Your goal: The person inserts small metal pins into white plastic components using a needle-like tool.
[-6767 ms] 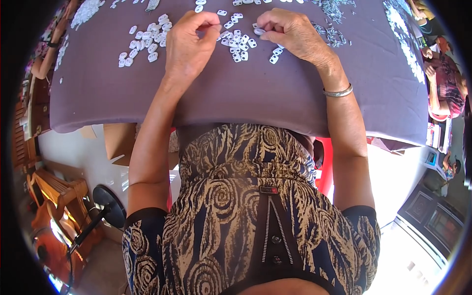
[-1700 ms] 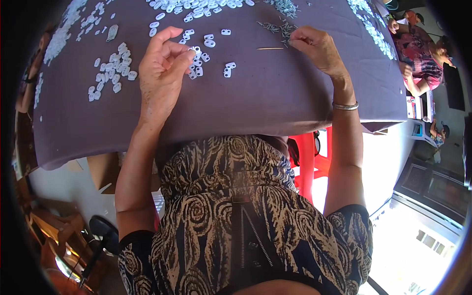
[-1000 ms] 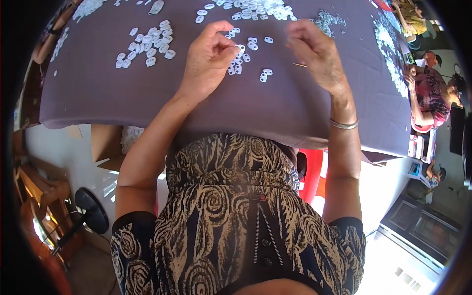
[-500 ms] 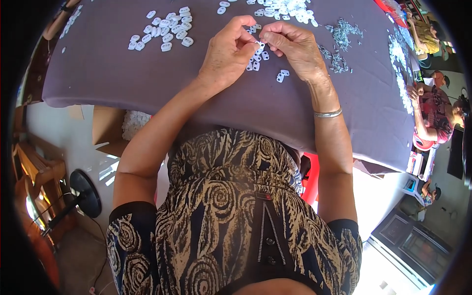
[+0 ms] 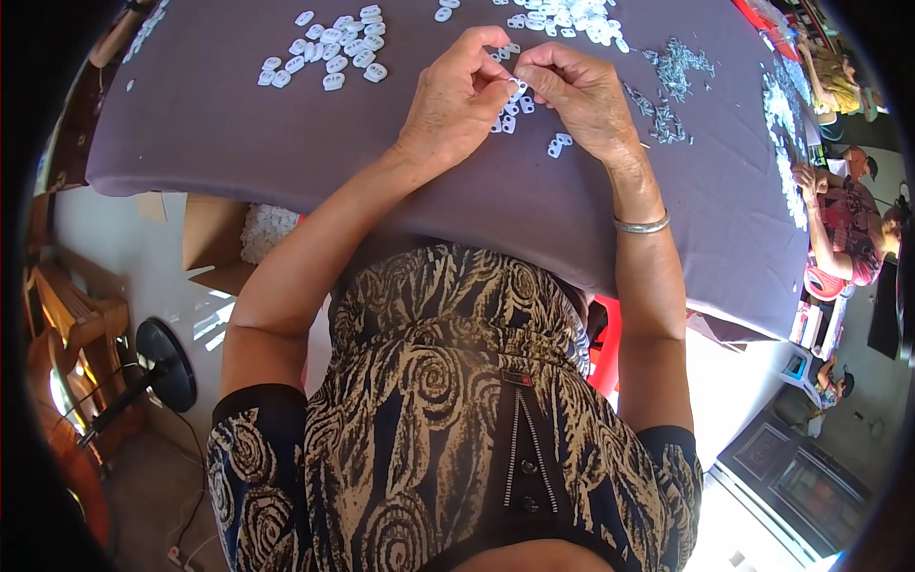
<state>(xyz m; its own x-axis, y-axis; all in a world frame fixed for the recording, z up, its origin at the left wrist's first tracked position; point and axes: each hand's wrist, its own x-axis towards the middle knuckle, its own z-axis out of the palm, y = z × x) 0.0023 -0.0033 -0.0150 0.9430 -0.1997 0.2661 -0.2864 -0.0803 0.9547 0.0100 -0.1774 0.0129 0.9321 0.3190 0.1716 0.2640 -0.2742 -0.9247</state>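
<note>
The left hand (image 5: 448, 103) pinches a small white piece (image 5: 518, 87) between thumb and forefinger, above the loose white pieces (image 5: 509, 124) on the surface (image 5: 705, 219); the right hand (image 5: 583, 103) bunches its fingertips at the piece's edge, though whether they grip it, a tiny metal part or nothing I cannot tell; a push off-line could twist the piece from that narrow pinch, dropping it among its lookalikes; the right wrist, near the scattered metal parts (image 5: 667, 124), could sweep some aside if it swings outward.
</note>
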